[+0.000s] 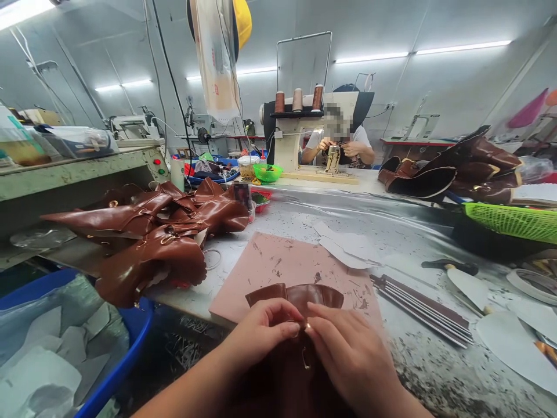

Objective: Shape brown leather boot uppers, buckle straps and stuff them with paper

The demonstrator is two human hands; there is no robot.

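Observation:
A brown leather piece (315, 295) with a curved upper edge lies over the near edge of the pink board, its lower part dark and shaded in front of me. Thumb and forefinger of my left hand (261, 328) pinch it near its middle. My right hand (350, 342) meets the left there, its fingers bent together over the leather; the right thumb is hidden. A small shiny metal bit shows between the fingertips, too small to name. Just below them, a thin gold-coloured metal fitting (306, 359) hangs against the brown leather.
Brown leather pieces with metal rings (169, 232) are heaped at left, above a blue tub (145, 325) of scraps. A pink board (278, 255) lies under the work. Right are dark strips (424, 310), a hammer (450, 266) and a green basket (513, 217). Behind, a person sits at a sewing machine (285, 139).

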